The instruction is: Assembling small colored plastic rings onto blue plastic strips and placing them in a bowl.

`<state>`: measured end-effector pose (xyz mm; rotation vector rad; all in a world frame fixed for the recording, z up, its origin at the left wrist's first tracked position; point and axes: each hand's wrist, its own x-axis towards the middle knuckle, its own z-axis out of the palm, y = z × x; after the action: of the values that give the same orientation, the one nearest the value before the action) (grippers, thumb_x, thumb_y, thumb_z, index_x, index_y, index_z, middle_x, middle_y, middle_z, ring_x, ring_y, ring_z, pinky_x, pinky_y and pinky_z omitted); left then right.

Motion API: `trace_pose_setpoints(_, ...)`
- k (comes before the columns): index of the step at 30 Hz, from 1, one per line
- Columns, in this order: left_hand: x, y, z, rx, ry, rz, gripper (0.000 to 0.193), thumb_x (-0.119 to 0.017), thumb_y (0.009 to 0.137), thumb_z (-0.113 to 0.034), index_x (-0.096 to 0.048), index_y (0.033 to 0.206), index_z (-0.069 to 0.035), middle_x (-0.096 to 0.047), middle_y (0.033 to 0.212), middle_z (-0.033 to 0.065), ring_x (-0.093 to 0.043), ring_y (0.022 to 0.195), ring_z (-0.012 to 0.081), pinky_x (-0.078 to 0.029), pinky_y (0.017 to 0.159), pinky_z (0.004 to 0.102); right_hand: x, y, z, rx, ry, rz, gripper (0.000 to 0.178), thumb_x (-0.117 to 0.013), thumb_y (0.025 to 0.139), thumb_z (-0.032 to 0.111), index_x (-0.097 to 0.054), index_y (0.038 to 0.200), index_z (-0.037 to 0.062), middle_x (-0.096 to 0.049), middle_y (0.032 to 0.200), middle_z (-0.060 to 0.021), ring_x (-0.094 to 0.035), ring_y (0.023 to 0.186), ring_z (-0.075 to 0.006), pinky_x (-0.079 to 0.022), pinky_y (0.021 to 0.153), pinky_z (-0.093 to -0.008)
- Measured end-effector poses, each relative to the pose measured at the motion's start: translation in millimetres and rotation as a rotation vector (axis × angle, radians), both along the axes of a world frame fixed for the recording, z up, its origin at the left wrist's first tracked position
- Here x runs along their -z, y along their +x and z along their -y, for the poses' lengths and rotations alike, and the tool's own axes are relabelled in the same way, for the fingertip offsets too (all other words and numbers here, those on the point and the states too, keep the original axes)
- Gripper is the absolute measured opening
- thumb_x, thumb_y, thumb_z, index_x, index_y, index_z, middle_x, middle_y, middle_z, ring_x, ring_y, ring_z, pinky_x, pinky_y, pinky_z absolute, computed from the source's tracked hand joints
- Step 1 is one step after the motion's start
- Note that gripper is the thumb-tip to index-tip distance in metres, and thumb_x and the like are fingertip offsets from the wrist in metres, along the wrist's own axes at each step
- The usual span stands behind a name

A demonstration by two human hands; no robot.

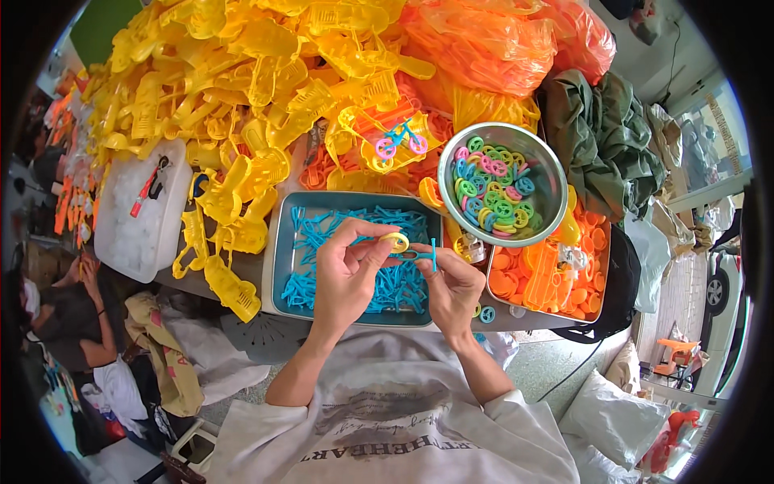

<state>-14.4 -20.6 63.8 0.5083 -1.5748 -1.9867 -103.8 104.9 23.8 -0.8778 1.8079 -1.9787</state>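
My left hand (348, 270) pinches a small yellow toy wheel (394, 243) between thumb and fingertips. Close beside it, my right hand (454, 292) grips a blue plastic toy-bicycle fork (434, 256), its crossbar upright and its prongs toward the wheel. Whether wheel and fork touch I cannot tell. Both hands are above a rectangular tray (278, 234) full of loose blue parts (314, 282). Behind to the right, a metal bowl (555, 181) holds many coloured wheels (493, 187). An assembled toy bicycle (401, 141) with pink wheels lies on yellow parts past the tray.
Yellow plastic parts (234, 64) are heaped at the back left. A white tub (109, 234) stands left; a tray (606, 278) of orange pieces stands right. Orange bags (484, 40) and dark green cloth (597, 121) lie behind. Another person's arm (101, 302) shows at far left.
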Motion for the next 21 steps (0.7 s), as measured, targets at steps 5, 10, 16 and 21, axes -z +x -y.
trace_pose_setpoints(5,6.1,-0.1,0.7,-0.011,-0.052,-0.020,0.012,-0.061,0.090,-0.002,-0.061,0.098,0.006,-0.057,0.095,0.0084,-0.065,0.088,0.0164,-0.058,0.077,0.0298,-3.4,0.8,2.8,0.025,0.044,-0.011,0.020,-0.066,0.088,0.005,-0.067,0.105,-0.0061,-0.067,0.089,-0.0063,-0.052,0.074,-0.0059,-0.041,0.065,-0.0190)
trace_pose_setpoints(10,9.7,-4.8,-3.4,-0.097,-0.142,-0.009,0.010,-0.062,0.088,0.000,-0.064,0.096,0.007,-0.055,0.091,0.0069,-0.063,0.086,0.0147,-0.057,0.076,0.0279,-5.6,-3.2,4.3,-0.008,0.048,0.142,0.022,-0.065,0.090,0.011,-0.067,0.105,-0.0054,-0.066,0.087,-0.0054,-0.055,0.074,-0.0068,-0.043,0.067,-0.0200)
trace_pose_setpoints(16,7.8,-8.0,-6.8,-0.135,-0.276,0.054,0.013,-0.064,0.087,0.000,-0.067,0.099,0.003,-0.050,0.089,0.0061,-0.060,0.080,0.0124,-0.055,0.073,0.0234,-8.0,-6.8,6.6,-0.032,0.031,0.306,0.027,-0.064,0.091,0.017,-0.067,0.105,-0.0057,-0.065,0.087,-0.0053,-0.060,0.076,-0.0090,-0.048,0.070,-0.0225)
trace_pose_setpoints(21,10.2,-9.2,-4.9,-0.141,-0.273,0.060,0.013,-0.065,0.087,-0.001,-0.067,0.098,0.005,-0.053,0.088,0.0059,-0.058,0.080,0.0110,-0.050,0.073,0.0228,-7.0,-7.5,10.7,-0.042,0.014,0.367,0.028,-0.064,0.092,0.020,-0.067,0.104,-0.0055,-0.066,0.084,-0.0054,-0.060,0.073,-0.0097,-0.050,0.069,-0.0238)
